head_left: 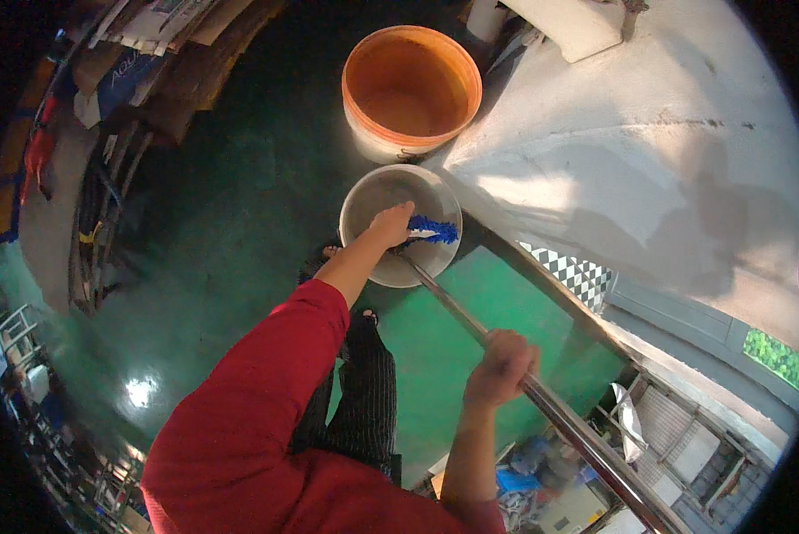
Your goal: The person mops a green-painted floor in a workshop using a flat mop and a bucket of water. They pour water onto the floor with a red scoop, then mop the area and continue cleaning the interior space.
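A long metal mop pole [586, 440] slants from the lower right up to the mop's head. My right hand [500, 368] is closed around the pole partway along it. At the pole's far end, over a round whitish bucket [356, 198], my left hand [392, 224] is closed at the mop head. Shaggy blue fibres of the mop pad [439, 230], with a pale strip along one edge, stick out to the right of that hand. My fingers hide the rest of the head, and the bucket's contents are hard to make out.
A larger bucket with an orange inside [408, 80] stands just beyond. Right of both is a white wall [595, 169] with a low ledge. Flattened cardboard [163, 80] is stacked at far left. A metal rack [684, 445] and clutter fill the lower right, above the green floor [497, 311].
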The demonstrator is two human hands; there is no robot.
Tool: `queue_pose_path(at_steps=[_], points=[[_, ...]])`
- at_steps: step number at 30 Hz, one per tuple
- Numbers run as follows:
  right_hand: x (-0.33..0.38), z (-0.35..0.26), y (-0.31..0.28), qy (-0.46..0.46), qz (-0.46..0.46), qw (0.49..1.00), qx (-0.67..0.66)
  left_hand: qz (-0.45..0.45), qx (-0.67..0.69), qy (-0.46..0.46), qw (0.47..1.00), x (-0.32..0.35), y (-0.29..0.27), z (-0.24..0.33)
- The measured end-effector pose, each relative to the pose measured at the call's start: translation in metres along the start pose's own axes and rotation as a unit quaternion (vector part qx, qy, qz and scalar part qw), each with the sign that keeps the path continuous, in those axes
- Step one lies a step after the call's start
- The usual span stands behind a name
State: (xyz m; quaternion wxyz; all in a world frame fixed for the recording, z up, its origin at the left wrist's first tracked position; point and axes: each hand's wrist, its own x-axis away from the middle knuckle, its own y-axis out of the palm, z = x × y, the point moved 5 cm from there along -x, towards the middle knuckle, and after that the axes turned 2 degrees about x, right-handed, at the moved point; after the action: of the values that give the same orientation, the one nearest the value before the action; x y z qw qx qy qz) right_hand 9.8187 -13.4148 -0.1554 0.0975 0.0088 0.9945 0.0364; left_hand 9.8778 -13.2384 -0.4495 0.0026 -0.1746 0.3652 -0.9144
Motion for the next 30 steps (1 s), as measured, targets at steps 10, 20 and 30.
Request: queue_pose_path(at_steps=[10,20,30], points=[[0.013,-0.197,0.023,-0.133,-0.142,0.98,-0.032,0.118,0.108,0.119,0.98,0.134,-0.099,0.089],[0.131,-0.454,0.122,-0.16,-0.315,0.924,-0.147,0.259,0.154,0.094,0.949,0.376,-0.288,0.121],[0.444,-0.551,0.321,-0.114,-0.573,0.761,-0.281,0.473,0.169,-0.05,0.863,0.788,-0.381,-0.096]])
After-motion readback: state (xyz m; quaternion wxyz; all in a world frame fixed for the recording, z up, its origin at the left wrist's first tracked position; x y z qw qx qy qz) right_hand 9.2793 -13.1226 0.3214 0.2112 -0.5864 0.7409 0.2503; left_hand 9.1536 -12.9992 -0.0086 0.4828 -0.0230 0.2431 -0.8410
